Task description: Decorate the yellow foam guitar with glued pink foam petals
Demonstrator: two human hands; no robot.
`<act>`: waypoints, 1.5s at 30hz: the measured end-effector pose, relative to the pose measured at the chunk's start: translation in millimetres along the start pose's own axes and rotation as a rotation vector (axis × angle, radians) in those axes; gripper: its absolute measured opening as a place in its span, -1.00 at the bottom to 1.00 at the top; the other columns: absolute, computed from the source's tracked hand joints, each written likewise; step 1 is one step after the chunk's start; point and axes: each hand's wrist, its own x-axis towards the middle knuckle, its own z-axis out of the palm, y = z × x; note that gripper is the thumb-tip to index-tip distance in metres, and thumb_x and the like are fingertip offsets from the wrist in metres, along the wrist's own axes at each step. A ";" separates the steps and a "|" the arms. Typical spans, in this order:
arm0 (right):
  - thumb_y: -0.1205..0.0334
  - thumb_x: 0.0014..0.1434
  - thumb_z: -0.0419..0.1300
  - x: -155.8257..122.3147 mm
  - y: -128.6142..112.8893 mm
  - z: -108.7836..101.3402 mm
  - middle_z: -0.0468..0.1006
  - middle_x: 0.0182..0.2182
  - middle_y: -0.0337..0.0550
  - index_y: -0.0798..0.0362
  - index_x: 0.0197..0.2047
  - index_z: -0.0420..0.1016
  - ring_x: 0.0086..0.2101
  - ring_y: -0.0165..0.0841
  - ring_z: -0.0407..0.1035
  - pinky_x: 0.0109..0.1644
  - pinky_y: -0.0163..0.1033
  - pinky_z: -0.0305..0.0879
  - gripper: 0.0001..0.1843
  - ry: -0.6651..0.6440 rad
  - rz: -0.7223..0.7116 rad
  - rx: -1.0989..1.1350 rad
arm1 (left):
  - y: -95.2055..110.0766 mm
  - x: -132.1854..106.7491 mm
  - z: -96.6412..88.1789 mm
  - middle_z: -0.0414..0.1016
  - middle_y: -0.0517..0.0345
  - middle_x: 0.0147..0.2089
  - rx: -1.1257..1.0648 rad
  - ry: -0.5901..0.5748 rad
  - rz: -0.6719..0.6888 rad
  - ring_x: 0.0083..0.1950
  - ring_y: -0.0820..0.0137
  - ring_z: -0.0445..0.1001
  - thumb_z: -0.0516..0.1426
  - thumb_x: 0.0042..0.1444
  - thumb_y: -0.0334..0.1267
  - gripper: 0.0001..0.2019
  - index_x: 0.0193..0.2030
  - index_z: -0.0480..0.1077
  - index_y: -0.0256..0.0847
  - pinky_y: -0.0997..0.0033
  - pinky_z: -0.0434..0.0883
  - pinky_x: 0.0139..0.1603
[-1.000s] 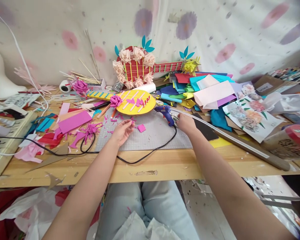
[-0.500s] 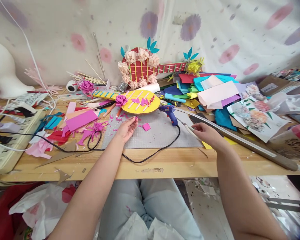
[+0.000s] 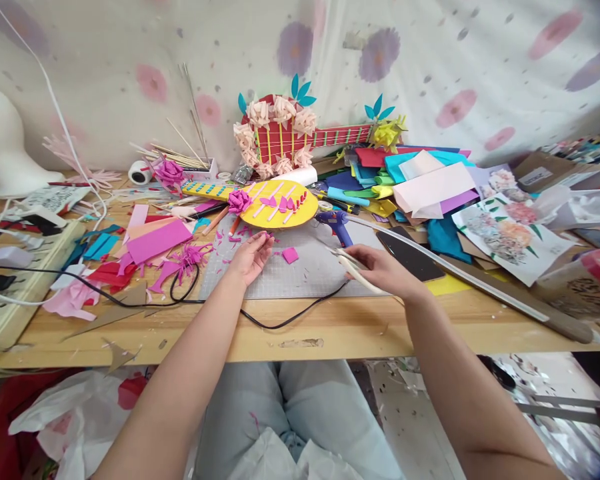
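Observation:
My left hand [image 3: 253, 259] is closed in a pinch just in front of the yellow cardboard guitar [image 3: 300, 217]. A small magenta piece [image 3: 265, 234] shows at its fingertips, mostly hidden. My right hand [image 3: 377, 268] grips white-handled scissors [image 3: 351, 266], whose tips point left over the grey cutting mat [image 3: 310, 283]. A magenta square [image 3: 291, 255] lies flat on the mat between my hands, touched by neither. Behind the scissors rests a blue glue gun [image 3: 337, 227]. A magenta paper flower [image 3: 240, 201] sits on the guitar where neck and body meet.
The glue gun's black cord [image 3: 285, 326] loops across the table's front edge. A red guitar with pale flowers [image 3: 275, 137] stands at the back. Coloured sheets [image 3: 437, 187] pile up at right, beside a long bar [image 3: 480, 283]. A power strip [image 3: 40, 287] lies at left.
My right hand has moved left with the scissors, from the mat's right edge to in front of the glue gun. My left hand stays nearly in place, still pinching.

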 end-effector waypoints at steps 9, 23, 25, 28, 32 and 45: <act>0.04 -0.05 0.22 73.9 -17.7 65.5 0.51 -0.28 -0.15 0.05 -0.17 0.32 -0.34 -0.33 0.36 -0.25 -0.25 0.25 -0.60 0.152 -0.238 -0.279 | -0.8 -2.9 3.5 0.48 0.19 -0.45 -0.014 0.011 0.003 -0.42 0.59 0.50 0.08 0.08 -0.56 -0.88 -0.36 0.39 -0.33 0.74 0.39 -0.53; -0.07 0.00 0.19 69.4 -9.2 91.7 0.50 -0.39 -0.20 0.00 -0.22 0.24 -0.43 -0.34 0.37 -0.37 -0.28 0.16 -0.61 0.094 -0.161 -0.429 | -3.8 1.0 -2.4 0.46 0.26 -0.44 0.023 -0.016 0.105 -0.47 0.61 0.44 0.12 0.00 -0.56 -0.87 -0.35 0.37 -0.26 0.71 0.37 -0.58; -0.08 0.01 0.19 68.5 -9.4 92.2 0.51 -0.40 -0.21 0.00 -0.23 0.24 -0.44 -0.34 0.37 -0.37 -0.29 0.16 -0.62 0.091 -0.151 -0.434 | -3.9 0.1 -2.4 0.46 0.27 -0.44 0.027 -0.014 0.106 -0.47 0.61 0.44 0.13 0.00 -0.56 -0.86 -0.35 0.37 -0.26 0.71 0.37 -0.58; -0.08 0.01 0.19 68.4 -7.3 92.4 0.50 -0.42 -0.22 0.00 -0.25 0.24 -0.45 -0.35 0.36 -0.38 -0.29 0.14 -0.62 0.099 -0.152 -0.448 | -3.9 -1.4 -2.1 0.46 0.28 -0.44 0.035 -0.012 0.103 -0.47 0.61 0.44 0.14 -0.01 -0.55 -0.85 -0.33 0.36 -0.26 0.71 0.37 -0.57; -0.08 0.04 0.16 70.0 -3.5 92.1 0.49 -0.45 -0.24 -0.02 -0.30 0.23 -0.47 -0.35 0.34 -0.40 -0.29 0.13 -0.67 0.111 -0.156 -0.434 | -3.1 -3.2 -0.8 0.45 0.29 -0.46 0.039 -0.008 0.100 -0.47 0.61 0.45 0.15 -0.02 -0.54 -0.86 -0.34 0.36 -0.25 0.71 0.36 -0.56; -0.11 -0.01 0.19 68.8 0.6 67.6 0.46 -0.45 -0.24 -0.01 -0.30 0.22 -0.46 -0.38 0.29 -0.37 -0.28 0.19 -0.62 0.288 -0.176 -0.152 | -1.5 -0.3 -0.3 0.43 0.26 -0.41 0.217 0.119 0.351 -0.39 0.56 0.47 0.25 -0.12 -0.44 -0.82 -0.34 0.39 -0.25 0.66 0.38 -0.49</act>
